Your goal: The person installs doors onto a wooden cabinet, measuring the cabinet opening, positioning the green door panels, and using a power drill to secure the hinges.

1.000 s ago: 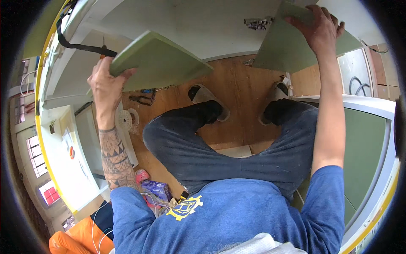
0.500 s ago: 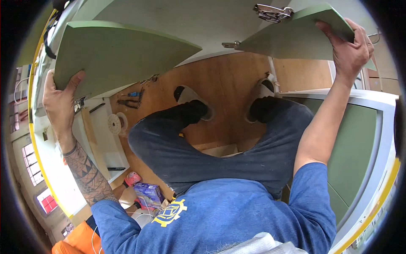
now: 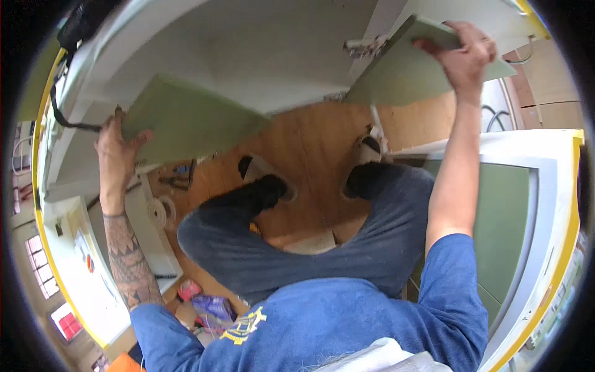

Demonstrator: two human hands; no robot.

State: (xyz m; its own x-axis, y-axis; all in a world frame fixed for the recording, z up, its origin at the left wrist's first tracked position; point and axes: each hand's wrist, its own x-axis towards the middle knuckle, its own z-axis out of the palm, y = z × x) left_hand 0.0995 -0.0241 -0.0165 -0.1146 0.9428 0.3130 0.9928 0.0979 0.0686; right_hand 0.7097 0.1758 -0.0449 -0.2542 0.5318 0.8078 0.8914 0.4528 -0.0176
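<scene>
One green panel [image 3: 192, 121] is held rightward of the left hand [image 3: 119, 149], clamped on its edge, and a second panel [image 3: 403, 77] mostly leftward of the right hand [image 3: 465, 61], likewise clamped.

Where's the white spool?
In the head view, the white spool is on the wooden floor at left, beside the person's left knee and below the green panel in the left hand.

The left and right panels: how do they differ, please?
The left hand holds the left panel; the right hand holds the right panel. The left panel appears lower than the right panel. Metal fittings show beside the right panel, none clearly beside the left panel. Both are green.
</scene>
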